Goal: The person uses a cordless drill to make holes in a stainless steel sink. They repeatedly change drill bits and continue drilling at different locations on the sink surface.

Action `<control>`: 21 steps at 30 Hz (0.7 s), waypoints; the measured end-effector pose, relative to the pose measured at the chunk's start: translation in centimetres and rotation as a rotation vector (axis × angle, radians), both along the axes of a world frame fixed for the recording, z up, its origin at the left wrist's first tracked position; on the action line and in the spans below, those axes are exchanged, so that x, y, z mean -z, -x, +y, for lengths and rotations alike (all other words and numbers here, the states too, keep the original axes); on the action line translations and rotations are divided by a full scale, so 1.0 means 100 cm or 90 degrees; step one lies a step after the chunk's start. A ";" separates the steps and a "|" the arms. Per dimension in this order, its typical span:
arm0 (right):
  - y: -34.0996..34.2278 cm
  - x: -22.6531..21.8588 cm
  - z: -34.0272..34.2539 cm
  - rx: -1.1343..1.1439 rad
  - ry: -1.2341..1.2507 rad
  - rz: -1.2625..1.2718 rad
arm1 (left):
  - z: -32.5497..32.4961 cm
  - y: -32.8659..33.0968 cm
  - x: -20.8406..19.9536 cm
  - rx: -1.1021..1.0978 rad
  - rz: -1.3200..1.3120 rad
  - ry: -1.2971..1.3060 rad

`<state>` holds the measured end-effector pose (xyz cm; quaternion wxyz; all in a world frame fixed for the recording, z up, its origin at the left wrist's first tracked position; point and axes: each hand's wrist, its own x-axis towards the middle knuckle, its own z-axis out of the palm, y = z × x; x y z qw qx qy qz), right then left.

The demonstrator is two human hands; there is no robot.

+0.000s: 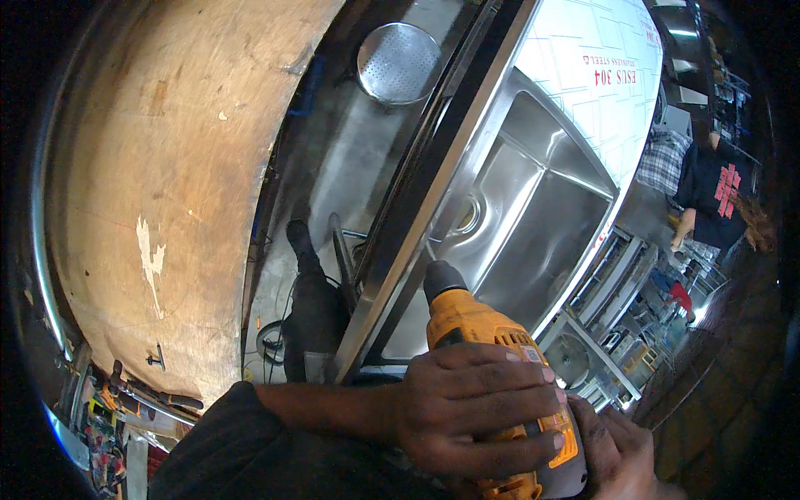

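Orange drill (477,321) in both hands (479,408) (625,454), steel sink (554,221)

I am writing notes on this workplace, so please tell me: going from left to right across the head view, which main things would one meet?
Wooden board, leg in dark clothing, yellow drill, person in black shirt.

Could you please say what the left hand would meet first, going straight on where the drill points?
The drill under the left hand would likely meet the steel sink rim first, though depth is unclear; it may touch already.
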<state>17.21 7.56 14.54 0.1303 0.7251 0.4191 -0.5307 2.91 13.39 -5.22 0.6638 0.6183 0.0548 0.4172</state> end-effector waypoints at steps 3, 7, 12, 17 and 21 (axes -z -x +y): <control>-0.001 0.001 0.007 -0.029 0.013 -0.005 | 0.000 -0.001 0.001 -0.004 -0.004 0.015; -0.007 -0.003 0.016 -0.055 0.056 0.004 | -0.001 -0.003 0.002 -0.021 -0.008 0.020; -0.012 0.001 0.009 -0.072 -0.031 -0.003 | -0.005 -0.004 0.002 -0.036 0.003 0.000; -0.017 -0.002 0.017 -0.093 0.071 -0.006 | -0.006 -0.006 0.000 -0.021 0.014 0.003; -0.017 -0.002 0.020 -0.075 0.091 -0.011 | -0.009 -0.007 0.002 -0.033 0.013 -0.011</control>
